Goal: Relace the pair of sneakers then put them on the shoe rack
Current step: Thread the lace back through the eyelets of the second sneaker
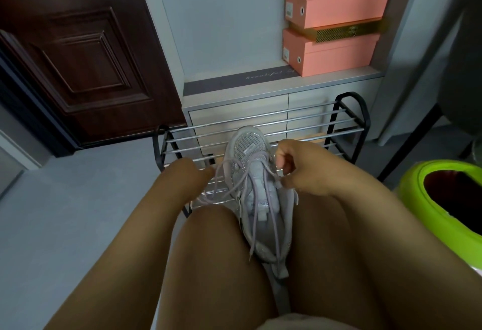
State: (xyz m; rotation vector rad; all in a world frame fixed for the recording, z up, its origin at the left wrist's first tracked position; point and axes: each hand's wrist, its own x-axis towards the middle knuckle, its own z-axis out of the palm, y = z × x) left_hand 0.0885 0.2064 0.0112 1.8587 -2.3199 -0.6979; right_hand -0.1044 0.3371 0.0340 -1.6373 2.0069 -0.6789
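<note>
Both grips are on the lace. Our right hand (300, 170) has its fingers curled, and it pinches one end of the pale purple lace (236, 181) by its little tip, just beside the top of the sneaker (257, 194). Our left hand (194, 173) is at the other side of the sneaker. It touches a loop of the same lace, and it seems to hold that loop, but most of its fingers are hidden, so we cannot tell how they lie.

We keep the sneaker between our knees (216, 228). It is white and grey with shiny bits on it. Its toe points away from us, toward the shoe rack (347, 121), and its heel sits down low between our legs. The lace goes through the holes near the toe. Loose loops hang out on the left side, and two long ends fall down over the tongue. We see only this one sneaker.

The shoe rack stands on the floor (78, 212) right in front of our knees. It has black ends and silver bars. Behind it is a low grey cabinet (234, 100) with pink boxes (336, 8) stacked at its right end. A dark brown door (86, 50) is on the left. A bright green bin (443, 199) is on the floor beside our right leg.
</note>
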